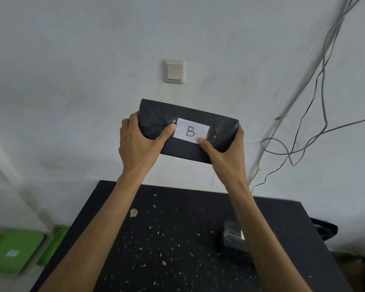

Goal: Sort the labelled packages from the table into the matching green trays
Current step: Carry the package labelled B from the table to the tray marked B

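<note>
I hold a flat black package [190,147] up in front of the wall, above the far edge of the black table [177,239]. Its white label [191,131] reads "B" and faces me. My left hand [138,142] grips the package's left end, thumb beside the label. My right hand [226,150] grips its right end, thumb at the label's lower corner. Another black wrapped package [233,237] lies on the table at the right, partly hidden by my right forearm. Two green trays lie on the floor at the lower left: one [13,249] carries a small pale label, the other [53,245] is half hidden by the table.
The tabletop is speckled with pale flecks. A light switch [175,71] is on the white wall behind the package. Loose cables [316,85] hang down the wall at the right. A dark object [325,228] sticks out past the table's right edge.
</note>
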Demonstrator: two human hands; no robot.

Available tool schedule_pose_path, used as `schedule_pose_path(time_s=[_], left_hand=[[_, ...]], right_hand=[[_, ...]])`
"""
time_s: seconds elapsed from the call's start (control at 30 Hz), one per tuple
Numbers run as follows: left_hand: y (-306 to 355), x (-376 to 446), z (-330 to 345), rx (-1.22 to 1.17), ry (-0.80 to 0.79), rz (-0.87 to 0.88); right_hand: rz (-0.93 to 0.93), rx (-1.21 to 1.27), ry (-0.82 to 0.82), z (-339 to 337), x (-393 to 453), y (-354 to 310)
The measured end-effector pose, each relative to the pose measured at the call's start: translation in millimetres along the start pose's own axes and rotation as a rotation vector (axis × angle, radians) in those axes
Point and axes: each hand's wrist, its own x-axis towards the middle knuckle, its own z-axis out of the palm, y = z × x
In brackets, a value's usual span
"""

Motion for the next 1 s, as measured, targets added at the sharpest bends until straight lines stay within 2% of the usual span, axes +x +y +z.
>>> schedule_pose_path(time_s=[0.27,0.47,0.6,0.73,0.9,1.0], left_hand=[[-66,-7,-17,0.143,0.018,-0.141],[-156,-25,-64,0.313,0.003,-0.364],[-215,-48,-119,0.321,0.051,-0.56],[-270,-66,-186,0.307,0.114,-0.675],[-346,-75,-282,0.25,0.143,-0.73],[-386,-75,-340,0.23,0.155,-0.748]], right_hand=[[0.081,-0.002,-0.194,60,-4,34],[0.2,-0.051,-0.537,145,-24,67],[0.24,-0.1,-0.713,215,-67,77],[0.249,-0.139,-0.852,286,-120,75],[0.277,-0.136,-0.97,372,-188,65],[0.335,-0.112,-0.972,422,-231,51]])
